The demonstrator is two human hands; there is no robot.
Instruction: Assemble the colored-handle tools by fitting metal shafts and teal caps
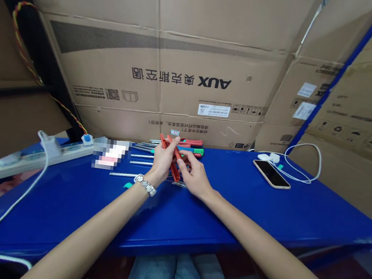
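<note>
left hand point(163, 158) and right hand point(197, 175) both gripping red handle pieces point(175, 174) over blue table point(233, 200); light fingertip hold could let one slip onto nearby metal rods point(141, 163).

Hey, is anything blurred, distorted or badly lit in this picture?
In the head view, a pixelated patch hides something beside the power strip; the blue table blurs at its right corner; the forearms look stretched toward the bottom; light is fairly even above the table, dim beneath; the left hand, right hand and red pieces they hold are fairly clear.
</note>
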